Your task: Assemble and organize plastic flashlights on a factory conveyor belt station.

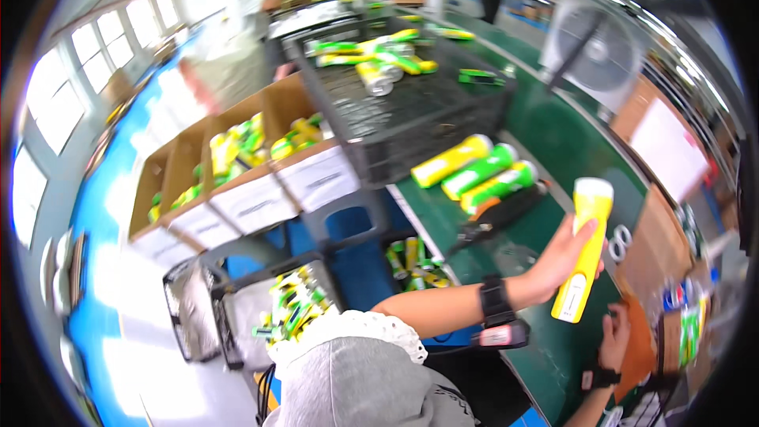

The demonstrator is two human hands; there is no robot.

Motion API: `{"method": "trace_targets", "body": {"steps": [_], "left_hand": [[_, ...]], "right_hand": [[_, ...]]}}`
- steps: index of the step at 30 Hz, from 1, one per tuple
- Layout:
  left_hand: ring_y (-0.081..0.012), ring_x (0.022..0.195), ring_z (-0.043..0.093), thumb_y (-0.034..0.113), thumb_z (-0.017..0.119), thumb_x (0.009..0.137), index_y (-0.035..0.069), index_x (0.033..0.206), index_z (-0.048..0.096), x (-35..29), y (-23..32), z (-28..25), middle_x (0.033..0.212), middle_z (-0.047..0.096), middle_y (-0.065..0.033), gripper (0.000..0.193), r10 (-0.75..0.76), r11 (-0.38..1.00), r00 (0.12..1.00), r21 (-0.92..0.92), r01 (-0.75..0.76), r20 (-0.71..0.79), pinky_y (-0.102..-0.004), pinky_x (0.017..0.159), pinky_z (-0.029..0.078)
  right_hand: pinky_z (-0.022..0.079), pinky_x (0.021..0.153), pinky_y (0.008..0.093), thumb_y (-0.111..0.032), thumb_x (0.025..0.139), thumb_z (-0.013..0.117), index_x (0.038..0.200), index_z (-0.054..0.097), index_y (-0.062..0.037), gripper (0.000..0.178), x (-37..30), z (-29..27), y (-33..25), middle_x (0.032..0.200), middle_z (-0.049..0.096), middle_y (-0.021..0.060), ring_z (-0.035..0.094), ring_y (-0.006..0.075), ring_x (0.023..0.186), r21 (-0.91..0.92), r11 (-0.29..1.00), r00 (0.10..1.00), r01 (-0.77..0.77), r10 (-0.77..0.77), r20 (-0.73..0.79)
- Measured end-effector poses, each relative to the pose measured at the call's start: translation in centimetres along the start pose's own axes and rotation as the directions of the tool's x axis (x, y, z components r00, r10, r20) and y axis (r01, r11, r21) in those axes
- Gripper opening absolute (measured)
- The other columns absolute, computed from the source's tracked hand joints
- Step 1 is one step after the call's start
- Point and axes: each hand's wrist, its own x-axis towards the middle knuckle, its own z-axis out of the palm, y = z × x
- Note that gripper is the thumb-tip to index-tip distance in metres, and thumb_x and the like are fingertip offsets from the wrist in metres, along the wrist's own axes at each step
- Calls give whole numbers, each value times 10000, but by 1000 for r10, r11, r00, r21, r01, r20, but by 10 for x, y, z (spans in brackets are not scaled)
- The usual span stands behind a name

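My left hand (563, 261) is closed around a yellow flashlight (588, 245) with a white head, held upright and slightly tilted above the green table (545, 348). My right hand (613, 340) is near the table's lower right, below the flashlight, holding nothing visible, its fingers apart. It is beside an orange-brown sheet (639, 348). On the table farther off lie a yellow flashlight (451, 161), a green flashlight (479, 171) and a yellow-green flashlight (500, 187), side by side. A black and orange power screwdriver (502, 215) lies in front of them.
A black crate (411, 142) bears several flashlights. At left, cardboard boxes (261, 204) hold more yellow and green pieces, as does a tray (324, 269). Scissors (620, 243) lie at right. A fan (594, 47) stands at the back right. A person (251, 12) is at the far left.
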Motion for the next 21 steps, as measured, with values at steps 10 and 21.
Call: {"method": "trace_targets", "body": {"steps": [10, 21], "left_hand": [[-294, 794, 564, 163, 573, 709, 50, 1049, 348, -221, 367, -311, 899, 486, -143, 422, 689, 703, 158, 600, -382, -707, -440, 716, 498], [-360, 993, 469, 147, 668, 651, 48, 1065, 509, -245, 432, -477, 1041, 485, -207, 454, 986, 150, -45, 739, 656, -160, -407, 868, 395]], "right_hand": [[201, 434, 185, -184, 889, 482, 907, 520, -108, 87, 22, 3, 75, 621, 342, -77, 286, 22, 482, 276, 939, 964, -205, 145, 223], [330, 760, 195, -141, 855, 532, 900, 498, -45, 111, 13, 5, 84, 821, 456, -17, 449, 78, 816, 516, 826, 969, -226, 247, 30]]}}
